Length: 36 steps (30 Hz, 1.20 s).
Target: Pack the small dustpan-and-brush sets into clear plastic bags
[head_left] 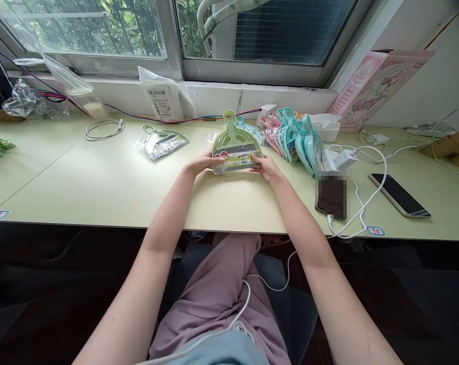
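Facing a window, pale tabletop; left hand and right hand grip a green bagged dustpan by its edges.

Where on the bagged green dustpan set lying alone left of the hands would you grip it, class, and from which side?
Probably the handle loop of the bagged green dustpan set, coming from the window side: it lies flat on the table, handle pointing away, and the loop offers a narrow, firm grip.

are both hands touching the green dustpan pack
Touching. The head view shows the left hand gripping the left lower corner of the green dustpan pack and the right hand gripping its right lower corner, fingers overlapping the wrapper.
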Motion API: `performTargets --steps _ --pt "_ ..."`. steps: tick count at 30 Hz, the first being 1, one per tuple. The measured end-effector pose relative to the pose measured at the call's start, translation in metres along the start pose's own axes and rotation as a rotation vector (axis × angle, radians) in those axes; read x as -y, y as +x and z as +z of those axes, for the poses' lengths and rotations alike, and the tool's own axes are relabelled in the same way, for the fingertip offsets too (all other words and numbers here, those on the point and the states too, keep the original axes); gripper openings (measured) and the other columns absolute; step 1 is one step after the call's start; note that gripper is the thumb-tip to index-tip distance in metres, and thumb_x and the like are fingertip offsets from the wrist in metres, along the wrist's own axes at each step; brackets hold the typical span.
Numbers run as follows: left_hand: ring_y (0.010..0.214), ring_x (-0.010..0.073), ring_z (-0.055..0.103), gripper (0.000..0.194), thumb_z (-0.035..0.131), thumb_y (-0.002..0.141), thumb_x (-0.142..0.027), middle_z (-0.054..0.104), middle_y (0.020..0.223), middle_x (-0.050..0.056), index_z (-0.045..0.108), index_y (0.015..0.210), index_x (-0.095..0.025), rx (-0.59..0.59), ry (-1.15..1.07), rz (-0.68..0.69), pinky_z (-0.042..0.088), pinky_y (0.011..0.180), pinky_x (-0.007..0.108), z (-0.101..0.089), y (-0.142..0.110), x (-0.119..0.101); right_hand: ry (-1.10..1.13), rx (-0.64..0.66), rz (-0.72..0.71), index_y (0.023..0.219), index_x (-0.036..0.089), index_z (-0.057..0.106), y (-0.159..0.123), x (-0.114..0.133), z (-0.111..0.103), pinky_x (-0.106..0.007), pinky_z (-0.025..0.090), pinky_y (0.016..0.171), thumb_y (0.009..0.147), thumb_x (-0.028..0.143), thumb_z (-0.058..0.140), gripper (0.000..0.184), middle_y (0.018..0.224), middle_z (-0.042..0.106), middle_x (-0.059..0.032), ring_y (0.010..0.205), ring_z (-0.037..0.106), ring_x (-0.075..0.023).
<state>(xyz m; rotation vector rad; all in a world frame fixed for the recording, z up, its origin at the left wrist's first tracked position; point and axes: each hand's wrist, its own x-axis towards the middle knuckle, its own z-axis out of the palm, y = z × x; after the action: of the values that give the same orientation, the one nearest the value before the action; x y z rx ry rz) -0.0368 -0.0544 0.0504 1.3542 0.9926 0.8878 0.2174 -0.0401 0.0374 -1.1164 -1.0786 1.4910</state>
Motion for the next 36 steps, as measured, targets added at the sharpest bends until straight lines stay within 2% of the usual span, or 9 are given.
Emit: performTargets --steps 4,6,10,13,16,19,23,31,36 --pt "0.093 0.0241 0.073 0.061 0.064 0.085 -0.062 0.073 0.112 0.015 0.062 0.124 -0.015 0.023 -0.039 0.079 0.058 0.078 0.031 0.003 0.002 0.000 0.059 -0.087 0.017 0.088 0.018 0.061 0.002 0.006 -0.006 -0.019 0.059 0.051 0.084 0.021 0.073 0.012 0.077 0.071 0.0016 0.058 0.066 -0.0091" --pt "0.095 0.0237 0.073 0.067 0.063 0.083 -0.066 0.073 0.114 0.015 0.059 0.128 -0.017 0.046 -0.038 0.124 0.057 0.079 0.030 0.005 0.001 -0.002 0.099 -0.126 0.011 0.089 0.018 0.061 0.003 0.008 -0.008 -0.019 0.060 0.052 0.085 0.022 0.071 0.012 0.078 0.071 0.0015 0.057 0.066 -0.0087" --pt "0.100 0.0234 0.072 0.077 0.084 0.070 -0.045 0.070 0.122 0.014 0.050 0.135 -0.022 0.076 0.000 0.143 0.057 0.084 0.031 0.008 0.001 -0.003 0.125 -0.177 0.013 0.090 0.018 0.060 0.003 0.007 -0.006 -0.021 0.061 0.054 0.086 0.021 0.070 0.012 0.080 0.072 0.0006 0.058 0.067 -0.0093" --pt "0.087 0.0188 0.073 0.064 0.084 0.072 -0.035 0.071 0.116 0.012 0.054 0.125 -0.019 -0.037 -0.015 0.096 0.057 0.080 0.030 0.012 0.007 0.003 0.096 -0.175 0.038 0.092 0.019 0.059 0.003 0.006 -0.002 -0.021 0.061 0.053 0.087 0.022 0.069 0.012 0.081 0.073 0.0001 0.060 0.069 -0.0106" --pt "0.071 0.0149 0.072 0.040 0.074 0.082 -0.037 0.073 0.102 0.009 0.058 0.113 -0.016 -0.149 -0.050 0.087 0.057 0.072 0.028 0.015 0.014 0.010 0.065 -0.131 0.050 0.095 0.020 0.059 0.000 0.006 0.001 -0.021 0.061 0.052 0.087 0.025 0.070 0.015 0.084 0.074 -0.0009 0.062 0.071 -0.0124" --pt "0.061 0.0135 0.068 0.029 0.066 0.089 -0.038 0.071 0.087 0.006 0.059 0.103 -0.015 -0.237 -0.044 0.065 0.056 0.065 0.028 0.018 0.018 0.013 0.049 -0.083 0.037 0.097 0.020 0.059 -0.004 0.008 0.005 -0.022 0.061 0.052 0.088 0.027 0.069 0.015 0.089 0.076 -0.0031 0.065 0.073 -0.0142" --pt "0.052 0.0099 0.063 0.027 0.063 0.090 -0.039 0.069 0.081 0.002 0.058 0.102 -0.015 -0.326 -0.024 0.019 0.054 0.058 0.024 0.021 0.020 0.012 0.020 -0.052 0.014 0.099 0.021 0.059 -0.006 0.007 0.007 -0.022 0.061 0.052 0.088 0.031 0.071 0.019 0.090 0.076 -0.0038 0.066 0.074 -0.0156" --pt "0.050 0.0099 0.063 0.031 0.065 0.087 -0.035 0.068 0.078 0.000 0.056 0.112 -0.018 -0.328 -0.011 -0.040 0.051 0.050 0.021 0.020 0.018 0.009 -0.039 -0.026 -0.039 0.100 0.021 0.059 -0.005 0.002 0.007 -0.022 0.061 0.054 0.089 0.035 0.069 0.021 0.099 0.075 -0.0051 0.066 0.074 -0.0146" --pt "0.049 0.0089 0.060 0.031 0.068 0.086 -0.035 0.070 0.081 0.001 0.058 0.110 -0.018 -0.349 -0.022 -0.032 0.049 0.048 0.020 0.018 0.018 0.011 -0.100 0.039 -0.079 0.116 0.024 0.056 -0.008 0.000 0.006 -0.024 0.061 0.050 0.082 0.041 0.076 0.043 0.115 0.071 -0.0062 0.061 0.072 -0.0133"
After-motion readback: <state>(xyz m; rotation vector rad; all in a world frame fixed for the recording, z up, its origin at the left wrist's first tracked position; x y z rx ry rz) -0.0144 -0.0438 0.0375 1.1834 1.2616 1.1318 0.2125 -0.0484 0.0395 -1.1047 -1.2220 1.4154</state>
